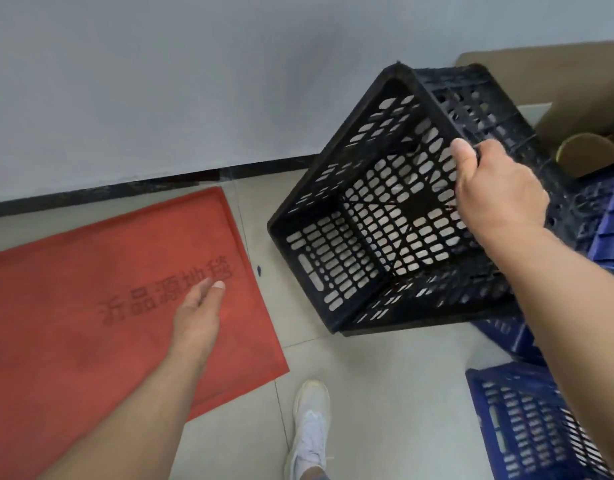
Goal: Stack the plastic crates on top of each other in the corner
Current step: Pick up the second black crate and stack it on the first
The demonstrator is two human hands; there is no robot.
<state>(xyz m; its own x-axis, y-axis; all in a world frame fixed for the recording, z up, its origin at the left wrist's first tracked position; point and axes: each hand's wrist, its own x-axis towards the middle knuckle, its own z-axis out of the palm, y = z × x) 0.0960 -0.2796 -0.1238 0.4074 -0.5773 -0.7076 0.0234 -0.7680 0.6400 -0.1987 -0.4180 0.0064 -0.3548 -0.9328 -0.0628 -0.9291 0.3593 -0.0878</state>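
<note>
The job looks only just begun. The right hand (499, 188) has its fingers curled over the rim of a black plastic crate with holes in its sides (368, 216), thumb on top, and holds it tipped in the air above the floor. No neat pile of crates shows yet.

Blue plastic crates are left to do: one (607, 216) just past the right fingers, another (527, 427) below that arm.

The left hand (198, 313) holds nothing. Its fingers are straight and loose, over a flat red floor mat with writing on it (91, 306).

That mat lies by the grey wall (160, 81) and may get in the way. A brown cardboard box (558, 84) sits beyond the black crate. A white shoe (309, 427) stands on the pale tiled floor (385, 393), below both hands.
</note>
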